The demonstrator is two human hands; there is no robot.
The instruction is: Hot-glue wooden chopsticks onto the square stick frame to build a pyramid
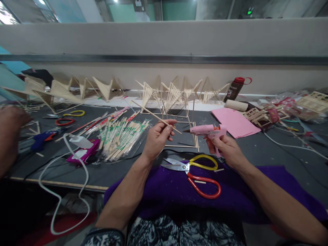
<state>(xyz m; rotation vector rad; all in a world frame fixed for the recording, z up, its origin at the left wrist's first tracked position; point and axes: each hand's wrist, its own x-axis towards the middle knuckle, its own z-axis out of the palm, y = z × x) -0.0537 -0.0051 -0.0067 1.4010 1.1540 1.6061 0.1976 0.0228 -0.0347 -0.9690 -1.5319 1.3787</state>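
Gluing a thin stick, the pink glue gun as my marker on the dark grey tabletop (269, 150).

Largest first: the row of pale fan-shaped stick frames (174, 94) stands well behind the glue gun, against the wall. Left of the gun lies the clear bag of wrapped bamboo chopsticks (123, 136); just in front of it, on the purple cloth (164, 191), sit the scissors with one yellow and one red handle (198, 172). My right hand (227, 148) is closed around the grip of the pink plastic hot glue gun (206, 130), nozzle pointing left. My left hand (157, 138) pinches the thin pale wooden stick (153, 115) near its lower end, fingertips closed, the tip just beside the nozzle. I judge the stick light, stiff and easily snapped, best held close to the working end.
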